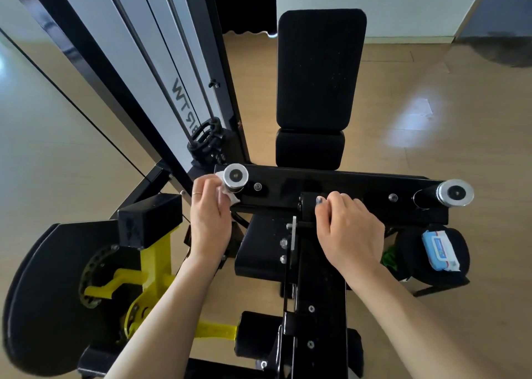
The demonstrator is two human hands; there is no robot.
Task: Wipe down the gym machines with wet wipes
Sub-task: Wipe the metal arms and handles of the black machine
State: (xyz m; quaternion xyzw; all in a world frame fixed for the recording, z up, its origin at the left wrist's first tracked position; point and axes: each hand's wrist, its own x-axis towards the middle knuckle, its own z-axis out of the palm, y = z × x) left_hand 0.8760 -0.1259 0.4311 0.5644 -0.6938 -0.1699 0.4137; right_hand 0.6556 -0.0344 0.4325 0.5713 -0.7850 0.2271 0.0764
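left hand (208,220) holds a white wet wipe (226,195) pressed against the left chrome-capped peg (235,177) at the left end of the black crossbar (331,188). fingers are curled round the wipe, and wipe edges stick out under and behind the peg. there is a thin ring on one finger.

right hand (349,229) grips the short black block (306,203) at the middle of the crossbar, fingers curled over its top, thumb on the near left side. nothing else in that hand.

right chrome-capped peg (454,193) sits at the far end of the crossbar, untouched, well apart from both hands.

wipes pack (439,250), blue and white, lies on top of a black roller pad (431,256) below the right end of the crossbar, just right of the right wrist. something green shows beside the pad, can't tell what.

beyond the crossbar: black back pad (319,70) with a smaller black seat pad (309,149) in front of it. the weight stack tower (161,70) with cables stands at upper left, lettering partly visible on its white panel.

lower left: big black disc cover (43,298) with the yellow adjuster bracket (152,266) and a perforated selector plate beside it. the central black frame beam (319,306) runs toward the camera between the forearms. light wood floor (431,119) all round.
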